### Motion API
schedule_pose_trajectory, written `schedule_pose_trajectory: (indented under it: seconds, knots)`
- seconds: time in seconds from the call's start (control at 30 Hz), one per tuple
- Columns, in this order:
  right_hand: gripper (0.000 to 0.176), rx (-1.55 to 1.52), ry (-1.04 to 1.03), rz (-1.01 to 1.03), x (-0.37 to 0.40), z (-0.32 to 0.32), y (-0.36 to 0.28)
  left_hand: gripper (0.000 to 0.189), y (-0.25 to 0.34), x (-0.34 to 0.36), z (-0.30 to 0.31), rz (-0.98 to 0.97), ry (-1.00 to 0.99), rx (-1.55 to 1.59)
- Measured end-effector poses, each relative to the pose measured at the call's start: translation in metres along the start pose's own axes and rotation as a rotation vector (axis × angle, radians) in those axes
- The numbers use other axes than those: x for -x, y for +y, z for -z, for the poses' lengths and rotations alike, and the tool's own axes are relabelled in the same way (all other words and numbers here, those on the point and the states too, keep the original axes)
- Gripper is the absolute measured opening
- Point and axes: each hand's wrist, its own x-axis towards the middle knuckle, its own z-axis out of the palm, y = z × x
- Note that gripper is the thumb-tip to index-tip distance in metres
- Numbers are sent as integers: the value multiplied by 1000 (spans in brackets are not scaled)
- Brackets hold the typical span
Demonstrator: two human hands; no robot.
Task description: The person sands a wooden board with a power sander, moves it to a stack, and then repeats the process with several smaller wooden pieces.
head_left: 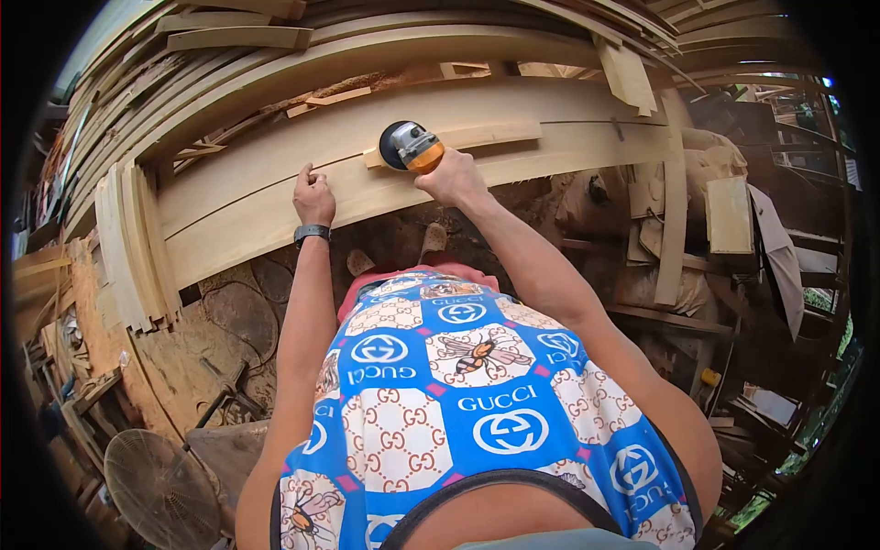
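My right hand (456, 180) is wrapped around the orange body of an angle grinder (418, 145) with a silver head. Its round black disc (392, 147) overlaps the left end of a narrow wooden strip (490, 136). That strip lies across wide pale boards (266, 209), which have a dark gap running between them lengthwise. To the left, my left hand (313, 196) is over the near board, holding nothing, with its fingers loosely bent and apart. A dark watch (313, 233) is on that wrist.
Long planks (385, 41) are stacked along the far side. Several upright boards (133, 247) stand at the left end, and a vertical post (673, 220) at the right. A round fan (160, 486) is at lower left. My feet (433, 239) are close below the boards.
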Motion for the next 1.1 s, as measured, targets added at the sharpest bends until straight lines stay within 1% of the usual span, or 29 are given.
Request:
schedule_pose_trajectory:
  seconds: [0.03,0.07,0.1,0.13,0.2,0.23,0.27,0.33,0.37,0.4,0.43,0.47,0.53,0.6,0.67,0.73,0.8,0.87,0.9,0.93,1.0,1.03,1.1]
  knots:
    - [50,9,-22,32,1,-7,-3,43,-7,-2,-1,-7,46,18]
    - [51,11,-22,8,7,-7,-7,44,-9,-2,-4,-14,92,38]
    - [50,0,-13,-3,10,-6,-6,45,-1,0,-4,25,105,51]
    - [50,-12,-5,-11,11,-3,-2,45,5,3,-10,8,86,58]
    - [50,-45,18,-51,8,11,23,46,21,6,-19,-169,92,-72]
    - [49,-70,19,-77,5,18,39,51,38,13,-26,-158,-25,-25]
    - [49,-78,31,-80,4,27,58,51,53,19,-38,-172,-31,-24]
    - [48,-171,126,-156,4,47,102,58,69,30,-63,-633,-93,-387]
    - [49,-140,147,-203,2,57,124,58,80,37,-75,-642,-92,-385]
    - [50,-107,166,-248,0,67,144,58,91,46,-87,-694,-176,-478]
    - [50,-112,170,-248,1,76,159,59,95,49,-95,-743,-262,-573]
    - [52,-124,201,-285,2,84,174,59,97,48,-100,-752,-261,-575]
    - [55,-141,237,-317,-4,97,198,53,84,39,-116,-620,-235,-617]
    - [60,-198,323,-340,-12,102,210,50,73,34,-116,-652,-206,-604]
    - [58,-230,312,-353,-19,114,219,55,68,29,-116,-674,-232,-614]
    - [61,-242,374,-445,-26,126,238,57,73,30,-117,-663,-233,-663]
    - [64,-263,424,-456,-33,129,262,60,85,32,-123,-650,-235,-700]
    - [66,-239,503,-442,-37,128,278,62,99,40,-133,-768,-197,-629]
    - [65,-243,557,-437,-30,127,274,58,110,46,-139,-804,-217,-634]
    - [65,-241,551,-439,-19,130,266,58,112,46,-146,-798,-221,-637]
    - [64,-297,509,-401,-4,137,254,53,117,44,-161,-723,-348,-748]
    - [64,-294,508,-404,-3,137,253,45,120,43,-162,-769,-351,-741]
    - [64,-317,534,-371,-2,133,249,42,128,38,-154,-768,-393,-756]
